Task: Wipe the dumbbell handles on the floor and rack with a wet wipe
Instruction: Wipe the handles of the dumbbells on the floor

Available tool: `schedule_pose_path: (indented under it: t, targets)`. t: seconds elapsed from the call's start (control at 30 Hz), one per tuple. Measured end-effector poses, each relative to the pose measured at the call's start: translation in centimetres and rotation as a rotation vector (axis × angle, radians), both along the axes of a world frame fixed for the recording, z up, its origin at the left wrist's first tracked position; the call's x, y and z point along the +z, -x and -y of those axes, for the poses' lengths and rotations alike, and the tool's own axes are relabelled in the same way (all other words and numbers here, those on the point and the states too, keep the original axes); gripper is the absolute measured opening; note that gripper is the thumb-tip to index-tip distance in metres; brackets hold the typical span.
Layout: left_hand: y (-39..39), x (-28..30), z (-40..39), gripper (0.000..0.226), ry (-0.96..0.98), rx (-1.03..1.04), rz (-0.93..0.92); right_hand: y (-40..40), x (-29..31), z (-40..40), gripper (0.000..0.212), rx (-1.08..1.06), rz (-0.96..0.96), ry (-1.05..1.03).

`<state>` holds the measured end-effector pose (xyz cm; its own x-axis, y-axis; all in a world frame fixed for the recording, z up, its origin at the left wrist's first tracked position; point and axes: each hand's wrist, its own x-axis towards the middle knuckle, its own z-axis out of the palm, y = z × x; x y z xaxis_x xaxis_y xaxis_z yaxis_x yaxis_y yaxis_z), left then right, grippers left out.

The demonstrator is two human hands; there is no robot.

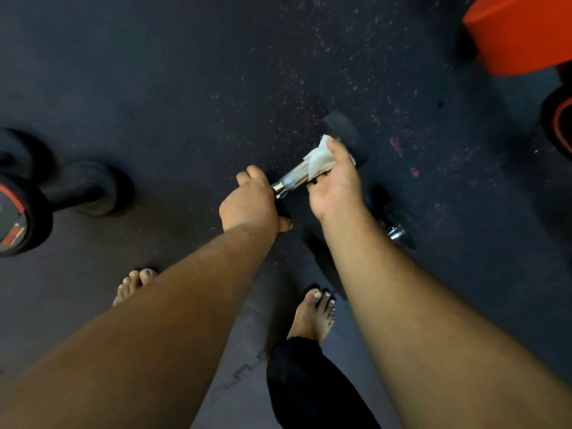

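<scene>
Chrome on the dumbbell handle (294,178) shows between our hands, so we judge this handle mid-wipe: our right hand (335,184) curls the wet wipe (320,161) round it while our left hand (249,202) grips the near weight head, its far head on the floor (185,72). Another dumbbell (40,196) lies well to the left, apparently unwiped; no rack shows. A second chrome bar end (396,233) lies just beside our right forearm, and our bare feet stand close

We've got one head-worn wide-angle view. It faces steeply down at the dark speckled rubber floor (185,72), near arm's reach.
</scene>
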<state>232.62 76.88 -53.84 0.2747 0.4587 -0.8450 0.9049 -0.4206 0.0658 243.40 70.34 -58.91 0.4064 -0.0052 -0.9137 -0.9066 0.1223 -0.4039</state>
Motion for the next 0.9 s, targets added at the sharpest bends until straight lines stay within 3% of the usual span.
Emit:
schedule_pose_path:
  t: [0.03,0.17,0.37,0.6,0.7,0.77,0.9]
  targets:
    - [0.0,0.0,0.1,0.105,-0.003,-0.003,0.002,-0.4,-0.2,-0.4,0.01,0.027,0.004,0.045]
    - [0.1,-0.4,-0.1,0.104,-0.005,-0.005,0.001,-1.0,-1.1,-1.7,0.016,0.128,-0.012,0.16]
    - [-0.1,-0.1,-0.2,0.106,-0.001,0.014,-0.005,0.6,-0.5,-0.2,0.009,0.075,-0.037,0.126]
    - [0.1,-0.6,0.0,0.109,0.001,0.01,0.011,-0.9,-1.1,-1.4,0.016,0.179,-0.054,0.109]
    - [0.0,-0.4,-0.2,0.112,-0.009,0.014,0.009,0.9,-0.4,-0.4,0.008,0.1,-0.059,0.119]
    - [0.0,-0.2,0.0,0.112,-0.015,0.018,0.017,2.0,0.3,0.4,0.014,0.059,-0.085,0.09]
    - [0.2,-0.2,0.1,0.111,-0.013,0.02,0.026,0.8,0.5,-0.4,0.016,0.159,-0.088,0.064]
